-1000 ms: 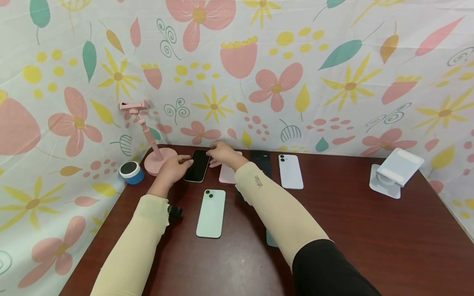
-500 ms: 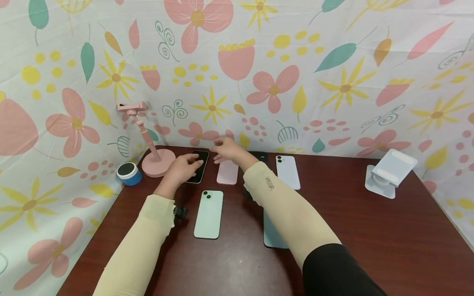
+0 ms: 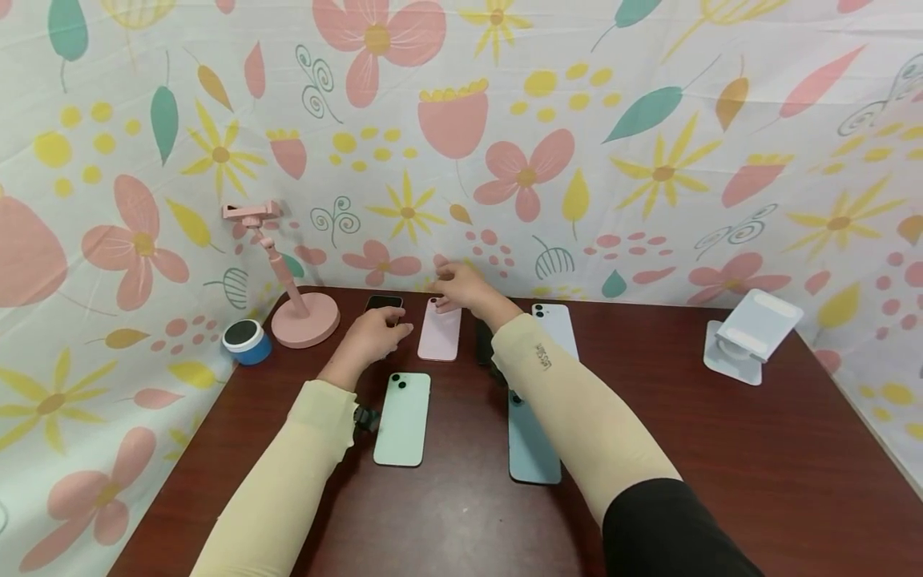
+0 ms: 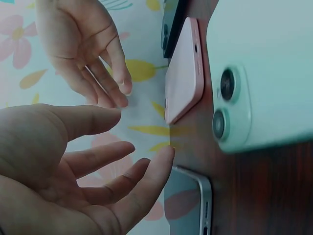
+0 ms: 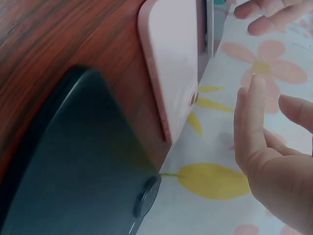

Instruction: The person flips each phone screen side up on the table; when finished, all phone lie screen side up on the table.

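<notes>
My left hand (image 3: 372,336) hovers with loosely bent fingers, partly covering a black-screened phone (image 3: 384,303) that lies face up at the back left. Over the far end of a pink phone (image 3: 438,338), lying back up, is my right hand (image 3: 465,288), its fingers relaxed. In the left wrist view both hands hold nothing and stay apart from the pink phone (image 4: 185,73). A dark phone (image 3: 485,343) is mostly hidden beneath the right wrist; the right wrist view shows its dark back (image 5: 73,156) close up. Nearer me lies a mint green phone (image 3: 402,421).
A blue-grey phone (image 3: 532,445) and a white phone (image 3: 555,322) lie partly under the right sleeve. At the back left stand a pink phone stand (image 3: 306,320) and a blue jar (image 3: 247,343). A white folding stand (image 3: 753,332) is at the right. A flowered cloth hangs behind.
Both hands have left the sides of the black-screened phone and moved right. The right hand is now over the pink phone; the left has drawn nearer to me. The phones stay in place.
</notes>
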Action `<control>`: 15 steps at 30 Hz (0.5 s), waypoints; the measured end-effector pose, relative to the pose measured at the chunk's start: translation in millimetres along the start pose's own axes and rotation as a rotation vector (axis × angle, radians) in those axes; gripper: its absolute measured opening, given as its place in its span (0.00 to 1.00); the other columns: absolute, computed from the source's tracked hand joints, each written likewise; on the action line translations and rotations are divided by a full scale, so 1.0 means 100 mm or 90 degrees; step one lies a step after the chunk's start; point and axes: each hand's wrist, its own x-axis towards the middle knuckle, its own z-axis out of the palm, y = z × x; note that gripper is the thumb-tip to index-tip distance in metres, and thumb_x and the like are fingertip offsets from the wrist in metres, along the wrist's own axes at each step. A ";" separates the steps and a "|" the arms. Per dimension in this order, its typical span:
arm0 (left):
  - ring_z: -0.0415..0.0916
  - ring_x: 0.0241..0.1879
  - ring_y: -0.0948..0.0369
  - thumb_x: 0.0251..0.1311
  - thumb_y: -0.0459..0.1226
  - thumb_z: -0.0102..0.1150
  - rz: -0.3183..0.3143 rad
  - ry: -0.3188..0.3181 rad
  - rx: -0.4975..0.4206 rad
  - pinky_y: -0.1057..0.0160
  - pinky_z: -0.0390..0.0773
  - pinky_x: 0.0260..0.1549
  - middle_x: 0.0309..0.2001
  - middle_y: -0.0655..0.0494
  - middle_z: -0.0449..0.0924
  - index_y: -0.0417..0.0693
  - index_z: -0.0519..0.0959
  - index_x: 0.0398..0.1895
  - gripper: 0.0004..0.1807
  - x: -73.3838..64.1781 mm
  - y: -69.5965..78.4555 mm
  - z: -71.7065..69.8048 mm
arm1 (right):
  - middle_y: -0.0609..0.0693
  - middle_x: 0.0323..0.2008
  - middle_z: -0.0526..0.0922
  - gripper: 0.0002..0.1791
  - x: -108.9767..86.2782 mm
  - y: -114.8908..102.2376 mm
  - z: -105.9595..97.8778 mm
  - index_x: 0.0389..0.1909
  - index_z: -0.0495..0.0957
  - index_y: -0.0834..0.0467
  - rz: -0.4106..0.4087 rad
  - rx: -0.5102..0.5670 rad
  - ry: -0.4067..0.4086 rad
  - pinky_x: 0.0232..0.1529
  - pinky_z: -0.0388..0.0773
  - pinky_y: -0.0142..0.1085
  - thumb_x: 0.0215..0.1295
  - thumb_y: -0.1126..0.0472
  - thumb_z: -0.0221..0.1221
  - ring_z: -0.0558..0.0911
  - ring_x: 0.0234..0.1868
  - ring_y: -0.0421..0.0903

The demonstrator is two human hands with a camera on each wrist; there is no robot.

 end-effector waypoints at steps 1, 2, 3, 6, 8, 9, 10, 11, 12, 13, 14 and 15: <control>0.88 0.53 0.49 0.80 0.49 0.56 0.000 -0.002 0.003 0.53 0.85 0.48 0.73 0.43 0.76 0.50 0.70 0.80 0.31 0.01 0.02 0.02 | 0.64 0.81 0.64 0.37 0.00 0.01 -0.02 0.83 0.59 0.63 0.001 -0.003 0.003 0.58 0.88 0.47 0.80 0.59 0.59 0.83 0.65 0.67; 0.88 0.53 0.49 0.80 0.48 0.56 -0.002 -0.003 0.006 0.52 0.86 0.50 0.74 0.43 0.76 0.50 0.70 0.80 0.30 0.01 0.03 0.04 | 0.65 0.81 0.64 0.36 -0.01 0.02 -0.03 0.83 0.59 0.63 0.002 -0.006 0.007 0.58 0.88 0.47 0.80 0.60 0.59 0.83 0.66 0.66; 0.87 0.56 0.48 0.80 0.48 0.56 -0.001 -0.001 0.015 0.50 0.85 0.54 0.74 0.43 0.76 0.49 0.70 0.80 0.30 0.02 0.04 0.06 | 0.65 0.81 0.64 0.36 -0.01 0.03 -0.05 0.83 0.59 0.64 0.004 -0.009 0.010 0.59 0.87 0.47 0.80 0.60 0.58 0.83 0.66 0.66; 0.82 0.65 0.44 0.79 0.47 0.56 0.000 0.003 0.036 0.44 0.81 0.64 0.74 0.42 0.76 0.48 0.71 0.79 0.30 0.04 0.09 0.11 | 0.65 0.80 0.64 0.35 -0.02 0.06 -0.09 0.83 0.58 0.64 0.011 -0.021 0.021 0.63 0.86 0.48 0.81 0.61 0.57 0.81 0.68 0.65; 0.77 0.71 0.43 0.78 0.46 0.57 0.001 0.007 0.052 0.42 0.77 0.69 0.74 0.42 0.76 0.47 0.72 0.79 0.30 0.06 0.12 0.14 | 0.66 0.80 0.64 0.35 -0.02 0.08 -0.11 0.83 0.57 0.65 0.016 -0.021 0.030 0.64 0.84 0.48 0.81 0.62 0.56 0.81 0.68 0.65; 0.75 0.73 0.43 0.78 0.46 0.57 0.003 0.009 0.063 0.41 0.76 0.71 0.74 0.41 0.76 0.47 0.72 0.78 0.30 0.07 0.13 0.15 | 0.66 0.80 0.63 0.35 -0.02 0.09 -0.12 0.83 0.57 0.66 0.019 -0.019 0.035 0.65 0.84 0.49 0.82 0.62 0.55 0.80 0.69 0.66; 0.74 0.73 0.43 0.78 0.46 0.57 0.004 0.008 0.067 0.41 0.75 0.71 0.74 0.41 0.76 0.47 0.72 0.78 0.30 0.08 0.14 0.17 | 0.66 0.81 0.63 0.35 -0.01 0.11 -0.13 0.83 0.57 0.66 0.021 -0.017 0.039 0.65 0.84 0.49 0.82 0.63 0.55 0.80 0.69 0.66; 0.75 0.73 0.43 0.78 0.46 0.57 0.007 0.008 0.073 0.42 0.76 0.71 0.73 0.41 0.76 0.46 0.72 0.78 0.30 0.09 0.15 0.18 | 0.66 0.81 0.62 0.35 -0.01 0.12 -0.14 0.83 0.56 0.66 0.025 -0.014 0.044 0.66 0.84 0.48 0.82 0.63 0.55 0.80 0.69 0.66; 0.75 0.72 0.43 0.78 0.46 0.57 0.009 0.008 0.077 0.42 0.76 0.70 0.73 0.41 0.77 0.46 0.72 0.78 0.30 0.10 0.16 0.19 | 0.66 0.81 0.62 0.35 -0.01 0.14 -0.14 0.83 0.56 0.66 0.028 -0.012 0.048 0.66 0.83 0.49 0.82 0.63 0.54 0.79 0.69 0.66; 0.76 0.72 0.44 0.78 0.46 0.58 0.013 0.007 0.078 0.43 0.77 0.70 0.73 0.41 0.78 0.46 0.73 0.77 0.30 0.10 0.17 0.20 | 0.66 0.81 0.62 0.35 0.00 0.15 -0.15 0.83 0.56 0.66 0.031 -0.015 0.053 0.66 0.83 0.49 0.82 0.63 0.54 0.79 0.69 0.65; 0.77 0.71 0.44 0.77 0.46 0.58 0.019 0.004 0.079 0.43 0.77 0.69 0.72 0.42 0.78 0.45 0.73 0.77 0.30 0.10 0.18 0.22 | 0.66 0.81 0.62 0.34 0.00 0.17 -0.16 0.83 0.57 0.66 0.034 -0.020 0.057 0.66 0.83 0.48 0.82 0.63 0.54 0.79 0.69 0.65; 0.77 0.70 0.44 0.77 0.46 0.59 0.026 0.000 0.082 0.43 0.78 0.68 0.71 0.42 0.79 0.45 0.73 0.77 0.30 0.11 0.19 0.23 | 0.66 0.80 0.63 0.34 0.00 0.18 -0.17 0.83 0.57 0.66 0.037 -0.024 0.061 0.66 0.83 0.49 0.81 0.63 0.54 0.80 0.69 0.65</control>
